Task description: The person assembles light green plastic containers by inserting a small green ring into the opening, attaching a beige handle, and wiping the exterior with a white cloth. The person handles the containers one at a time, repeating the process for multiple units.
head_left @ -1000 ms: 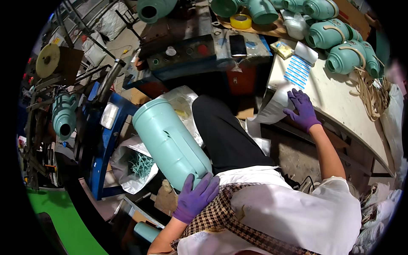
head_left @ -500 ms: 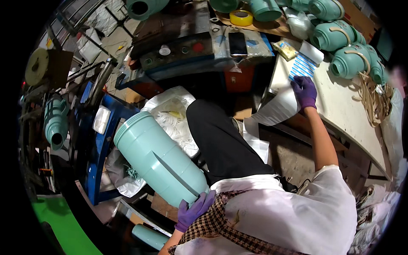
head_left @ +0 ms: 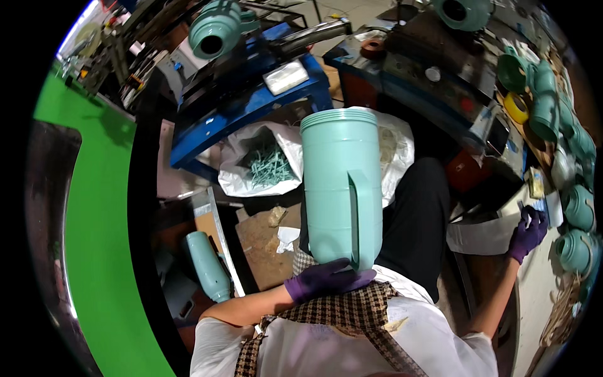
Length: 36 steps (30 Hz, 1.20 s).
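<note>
A large teal plastic jug (head_left: pixel 342 188) stands upright over my lap, its threaded rim away from me and its long handle to the right. My left hand (head_left: pixel 326 278), in a purple glove, holds the jug round its base, fingers against the lower edge. To the right, my gloved right hand (head_left: pixel 529 234) is at the white table's near edge, fingers bent on a blue-and-white label sheet (head_left: pixel 539 205). What lies between those fingertips is hard to make out. A white paper strip (head_left: pixel 482 234) hangs off the table beside that hand.
Several teal jugs (head_left: pixel 575 248) line the white table (head_left: pixel 534 295) at right, near yellow tape (head_left: pixel 516 108). Ahead are a blue bench (head_left: pixel 207 138), a bag of teal scraps (head_left: pixel 270 166) and a machine (head_left: pixel 433 69). A teal bottle-shaped part (head_left: pixel 207 267) lies lower left.
My view has swung left, so the table shifts to the right edge. The jug, tilted left before, is now upright before me. My right hand stays by the label sheet.
</note>
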{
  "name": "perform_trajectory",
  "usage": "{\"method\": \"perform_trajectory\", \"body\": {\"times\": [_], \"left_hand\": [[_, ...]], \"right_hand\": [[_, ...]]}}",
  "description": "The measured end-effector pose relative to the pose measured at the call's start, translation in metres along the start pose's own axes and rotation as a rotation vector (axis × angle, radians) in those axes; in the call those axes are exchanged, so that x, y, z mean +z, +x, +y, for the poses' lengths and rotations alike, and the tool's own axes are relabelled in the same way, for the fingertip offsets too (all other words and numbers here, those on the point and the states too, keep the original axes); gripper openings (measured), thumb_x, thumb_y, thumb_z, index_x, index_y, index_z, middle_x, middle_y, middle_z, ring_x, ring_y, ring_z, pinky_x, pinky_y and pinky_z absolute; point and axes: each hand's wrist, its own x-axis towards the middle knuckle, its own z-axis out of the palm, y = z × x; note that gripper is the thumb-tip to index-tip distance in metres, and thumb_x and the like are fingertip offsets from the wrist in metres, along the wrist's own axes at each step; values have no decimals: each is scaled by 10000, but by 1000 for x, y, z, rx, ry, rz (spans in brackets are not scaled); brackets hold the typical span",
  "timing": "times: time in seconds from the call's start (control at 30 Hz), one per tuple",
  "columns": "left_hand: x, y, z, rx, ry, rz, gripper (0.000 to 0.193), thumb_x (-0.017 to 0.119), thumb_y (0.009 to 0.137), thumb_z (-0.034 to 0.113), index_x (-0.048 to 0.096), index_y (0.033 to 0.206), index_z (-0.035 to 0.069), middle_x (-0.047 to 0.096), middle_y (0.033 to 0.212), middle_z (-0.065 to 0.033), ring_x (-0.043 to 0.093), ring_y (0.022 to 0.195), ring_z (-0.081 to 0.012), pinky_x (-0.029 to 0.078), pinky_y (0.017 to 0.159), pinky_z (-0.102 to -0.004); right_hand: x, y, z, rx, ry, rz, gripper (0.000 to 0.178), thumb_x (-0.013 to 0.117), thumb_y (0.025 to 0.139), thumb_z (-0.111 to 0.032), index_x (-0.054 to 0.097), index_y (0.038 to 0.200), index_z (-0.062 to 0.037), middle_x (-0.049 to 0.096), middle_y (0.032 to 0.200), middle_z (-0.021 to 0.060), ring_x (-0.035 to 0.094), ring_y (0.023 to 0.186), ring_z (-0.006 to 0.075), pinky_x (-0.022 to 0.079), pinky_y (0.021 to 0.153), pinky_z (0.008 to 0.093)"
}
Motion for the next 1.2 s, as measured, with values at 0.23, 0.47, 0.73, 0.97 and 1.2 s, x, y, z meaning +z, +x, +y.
{"method": "perform_trajectory", "body": {"times": [0.23,0.47,0.73,0.97,1.2], "left_hand": [[-5,-10,13,-189,-449,57,555,471,1014,68,353,1555,95,346,1607,-38,342,1462,-170,398,1139,-308],[-9,-26,-4,234,536,12,563,531,999,161,378,1528,47,409,1548,-134,400,1415,-258,362,1161,-376],[16,10,-47,-442,-881,156,741,650,888,222,336,1523,3,457,1488,-189,459,1363,-289,369,1157,-396],[7,-44,-75,-1064,-1350,182,967,771,764,271,278,1550,-3,455,1487,-206,465,1362,-304,372,1150,-405],[-61,-102,-28,-1733,-1823,79,1073,828,690,217,250,1565,-12,449,1500,-200,460,1372,-302,361,1153,-403]], "right_hand": [[27,66,-342,-357,1179,-826,163,671,910,-145,690,946,13,629,930,68,587,943,175,477,828,310],[73,51,-369,-93,1247,-1131,191,711,899,-222,776,915,-43,726,788,91,646,694,164,525,666,346],[60,52,-389,-317,937,-934,960,812,585,-610,545,1365,-120,494,1419,225,420,1352,433,293,1133,516],[120,-29,-379,462,1039,-773,802,687,843,-633,544,1417,-92,530,1436,204,494,1337,379,379,1134,436],[55,-11,-384,319,955,-403,318,677,942,-294,637,1067,-4,695,962,157,674,878,297,526,827,388]]}}
